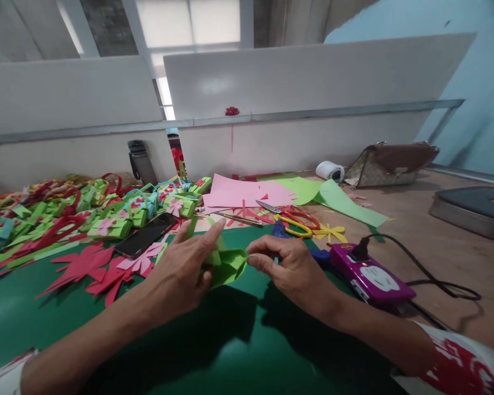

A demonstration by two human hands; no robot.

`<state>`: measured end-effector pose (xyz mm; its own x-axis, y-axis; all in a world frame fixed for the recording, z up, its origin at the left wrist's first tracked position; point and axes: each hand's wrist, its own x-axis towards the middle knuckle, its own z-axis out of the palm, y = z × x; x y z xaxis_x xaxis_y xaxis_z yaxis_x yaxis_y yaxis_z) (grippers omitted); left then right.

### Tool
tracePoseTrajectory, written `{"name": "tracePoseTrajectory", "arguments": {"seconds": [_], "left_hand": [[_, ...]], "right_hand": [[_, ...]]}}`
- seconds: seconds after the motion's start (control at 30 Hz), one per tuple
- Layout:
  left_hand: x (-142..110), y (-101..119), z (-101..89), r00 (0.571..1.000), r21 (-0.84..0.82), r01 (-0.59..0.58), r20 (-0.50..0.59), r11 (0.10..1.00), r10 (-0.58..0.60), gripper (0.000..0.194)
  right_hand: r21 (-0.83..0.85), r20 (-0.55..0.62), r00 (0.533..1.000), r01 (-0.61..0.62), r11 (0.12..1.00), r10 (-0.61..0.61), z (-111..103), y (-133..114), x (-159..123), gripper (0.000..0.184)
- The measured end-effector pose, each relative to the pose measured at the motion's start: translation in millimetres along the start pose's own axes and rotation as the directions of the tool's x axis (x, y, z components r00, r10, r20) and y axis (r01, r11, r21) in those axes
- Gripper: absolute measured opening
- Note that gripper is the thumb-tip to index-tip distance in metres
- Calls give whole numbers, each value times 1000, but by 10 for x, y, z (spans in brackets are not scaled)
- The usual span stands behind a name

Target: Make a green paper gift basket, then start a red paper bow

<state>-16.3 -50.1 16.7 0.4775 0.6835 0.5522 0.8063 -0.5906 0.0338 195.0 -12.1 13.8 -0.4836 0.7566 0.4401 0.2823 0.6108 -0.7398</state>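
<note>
Both my hands hold a folded piece of light green paper (229, 265) above the dark green mat (33, 312). My left hand (185, 266) grips its left side, thumb and fingers wrapped around the fold. My right hand (288, 266) pinches the paper's right corner between thumb and forefinger. The paper is partly hidden behind my left fingers.
A black phone (145, 235) lies just left of my hands among red and pink paper cut-outs (88, 269). A pile of finished green paper baskets (66, 211) fills the left. Scissors (290, 218), pink sheets (239, 193), green sheets (337, 200), a purple power strip (368, 276), a bag (391, 163).
</note>
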Motion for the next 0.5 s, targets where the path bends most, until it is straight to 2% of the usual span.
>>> {"name": "tracePoseTrajectory", "arguments": {"seconds": [0.07,0.17,0.33,0.5], "left_hand": [[-7,38,-34,998,-75,6,69,997,-1,79],[-4,82,-67,993,-148,4,113,989,13,76],[-6,85,-118,984,-188,35,181,981,-1,71],[-3,72,-173,965,-212,51,263,976,7,66]], "right_hand": [[-9,-48,994,98,995,-98,-1,-1,10,4],[2,-34,976,215,977,-215,9,-4,17,12],[56,15,969,245,968,-246,8,-18,10,16],[142,62,943,315,938,-326,-19,-40,5,16]]}}
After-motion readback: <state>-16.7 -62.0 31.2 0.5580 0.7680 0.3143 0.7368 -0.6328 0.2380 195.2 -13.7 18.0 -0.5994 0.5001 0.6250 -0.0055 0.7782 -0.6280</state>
